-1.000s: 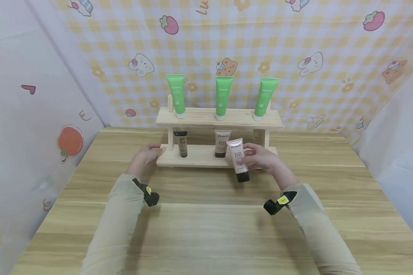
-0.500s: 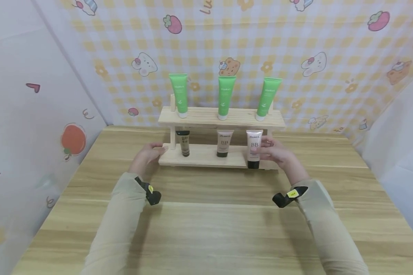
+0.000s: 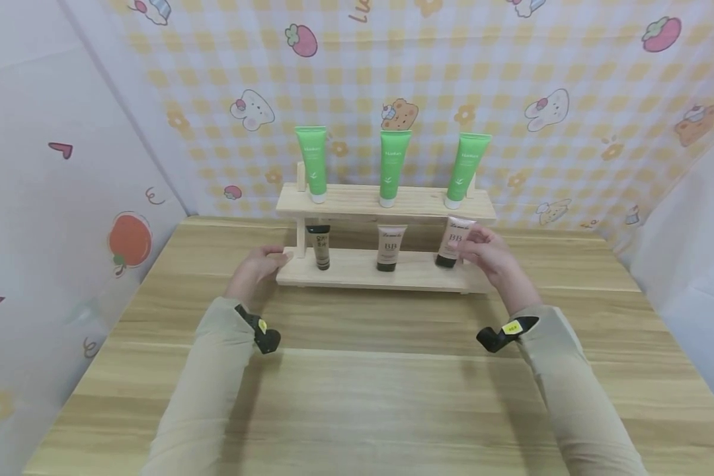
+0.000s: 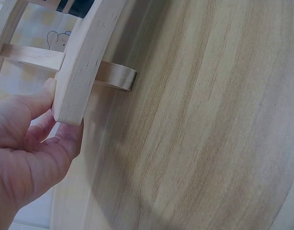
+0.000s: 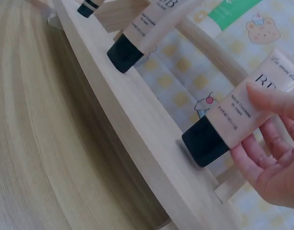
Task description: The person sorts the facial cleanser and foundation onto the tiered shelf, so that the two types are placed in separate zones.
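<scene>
My right hand [image 3: 489,254] holds a pink BB cream tube [image 5: 243,105] between thumb and fingers at the right end of the lower shelf. The tube's black cap [image 5: 204,141] points down, right at the shelf board, and the tube leans to the right in the head view. My left hand [image 3: 262,268] grips the left end of the lower shelf [image 4: 84,72], thumb on top and fingers underneath. A second pink BB cream tube [image 3: 389,248] stands in the middle of that shelf. Toward its left end stands a small tube with a black top [image 3: 320,248].
On the upper shelf [image 3: 357,198] of the wooden rack stand three green tubes, at left [image 3: 314,162], middle [image 3: 394,165] and right [image 3: 467,168]. Behind the rack hangs a yellow checked cloth [image 3: 333,79]. The rack stands toward the back of the wooden table [image 3: 363,396].
My right hand has carried the pink BB cream tube rightward and back, from in front of the rack onto the lower shelf's right end. The left hand keeps its grip.
</scene>
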The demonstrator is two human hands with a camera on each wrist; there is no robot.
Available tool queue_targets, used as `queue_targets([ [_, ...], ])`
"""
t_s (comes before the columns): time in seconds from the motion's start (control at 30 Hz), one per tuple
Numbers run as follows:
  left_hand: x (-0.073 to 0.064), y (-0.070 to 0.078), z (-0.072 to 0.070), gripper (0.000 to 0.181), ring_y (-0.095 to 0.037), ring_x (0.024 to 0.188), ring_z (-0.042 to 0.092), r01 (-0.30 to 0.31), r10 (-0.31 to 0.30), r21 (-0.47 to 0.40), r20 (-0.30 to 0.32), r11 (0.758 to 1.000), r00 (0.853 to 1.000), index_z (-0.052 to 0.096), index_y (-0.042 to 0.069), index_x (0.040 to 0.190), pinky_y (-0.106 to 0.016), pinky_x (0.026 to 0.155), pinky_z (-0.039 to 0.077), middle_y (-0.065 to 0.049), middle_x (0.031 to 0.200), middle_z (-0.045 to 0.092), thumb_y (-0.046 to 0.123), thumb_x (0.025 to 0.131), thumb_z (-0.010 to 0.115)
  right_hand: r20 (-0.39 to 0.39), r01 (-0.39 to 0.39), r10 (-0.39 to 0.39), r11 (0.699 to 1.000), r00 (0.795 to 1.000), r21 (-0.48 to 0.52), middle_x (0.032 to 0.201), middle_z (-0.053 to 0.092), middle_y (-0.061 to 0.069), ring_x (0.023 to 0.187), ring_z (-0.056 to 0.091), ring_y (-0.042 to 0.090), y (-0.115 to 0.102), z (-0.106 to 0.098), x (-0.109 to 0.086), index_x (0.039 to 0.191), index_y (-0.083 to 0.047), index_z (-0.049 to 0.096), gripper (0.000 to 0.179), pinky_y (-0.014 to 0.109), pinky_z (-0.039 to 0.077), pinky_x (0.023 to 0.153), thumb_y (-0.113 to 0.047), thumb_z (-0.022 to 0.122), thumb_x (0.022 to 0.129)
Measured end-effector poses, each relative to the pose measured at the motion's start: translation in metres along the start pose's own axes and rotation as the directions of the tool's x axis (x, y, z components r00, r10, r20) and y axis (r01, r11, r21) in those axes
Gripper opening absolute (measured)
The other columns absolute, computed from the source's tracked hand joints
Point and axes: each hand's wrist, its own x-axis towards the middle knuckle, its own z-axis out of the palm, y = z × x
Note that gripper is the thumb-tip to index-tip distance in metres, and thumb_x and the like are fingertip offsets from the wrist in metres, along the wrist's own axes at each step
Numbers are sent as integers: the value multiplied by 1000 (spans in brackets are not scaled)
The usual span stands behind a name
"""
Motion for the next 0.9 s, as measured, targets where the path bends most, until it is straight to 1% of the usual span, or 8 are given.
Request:
queue_targets([
  [0.1, -1, 0, 1, 56, -32, 129, 38, -9, 9, 3, 3, 1000, 1000, 27, 4, 142, -41, 111, 26, -21, 141, 38, 31, 96, 44, 9, 7, -7, 1000, 1000, 8, 88, 65, -16, 84, 60, 2, 2, -2, 0, 83, -27, 63, 33, 16, 50, 77, 6, 60, 82],
  [0.2, -3, 2, 1, 57, -30, 127, 41, -1, 0, -23, -7, 1000, 1000, 29, 4, 142, -39, 110, 29, -20, 139, 40, 30, 95, 47, 37, 8, -8, 1000, 999, -5, 88, 65, -15, 86, 59, 2, 3, -5, 1, 84, -27, 63, 33, 15, 49, 78, 7, 60, 82],
  [0.27, -3, 2, 1, 56, -29, 127, 41, 2, -2, -32, -11, 999, 1000, 29, 5, 142, -38, 110, 29, -19, 140, 39, 30, 95, 47, 63, 11, -12, 1000, 998, 5, 88, 66, -14, 87, 59, 2, 5, -6, 1, 83, -24, 63, 33, 14, 49, 79, 8, 58, 82],
  [0.37, -4, 2, 0, 56, -29, 127, 39, 6, -6, -45, -14, 999, 1000, 29, 5, 142, -38, 110, 29, -19, 141, 37, 30, 95, 47, 117, 25, -27, 999, 993, 21, 89, 66, -13, 88, 60, 2, 7, -8, 2, 84, -24, 63, 37, 13, 49, 80, 12, 53, 83],
  [0.5, -5, 1, -1, 57, -31, 131, 35, -1, 1, -22, -2, 1000, 1000, 27, 4, 142, -41, 111, 26, -20, 142, 35, 31, 95, 45, 166, 42, -47, 999, 985, 31, 91, 67, -14, 89, 60, 1, 9, -9, 3, 89, -26, 63, 42, 14, 47, 81, 13, 50, 83],
  [0.67, -4, -1, -1, 57, -31, 129, 37, -6, 6, -18, -1, 1000, 1000, 27, 4, 142, -40, 111, 28, -20, 140, 37, 31, 95, 45, 187, 49, -57, 998, 981, 46, 92, 67, -13, 89, 60, 2, 11, -9, 5, 90, -27, 63, 43, 16, 46, 82, 13, 47, 84],
  [0.8, -2, -1, 1, 56, -31, 130, 36, -12, 12, -25, -8, 1000, 1000, 28, 5, 142, -41, 111, 28, -20, 141, 37, 30, 95, 45, 175, 27, -38, 998, 984, 61, 93, 66, -12, 87, 61, 4, 11, -10, 5, 91, -26, 61, 44, 17, 46, 82, 14, 45, 83],
  [0.9, -2, 0, 1, 57, -33, 132, 32, -18, 18, 3, -13, 1000, 1000, 28, 4, 142, -43, 111, 25, -21, 143, 34, 32, 95, 45, 168, 15, -25, 998, 986, 62, 94, 65, -12, 86, 62, 4, 11, -11, 6, 94, -24, 59, 42, 17, 46, 82, 14, 45, 84],
])
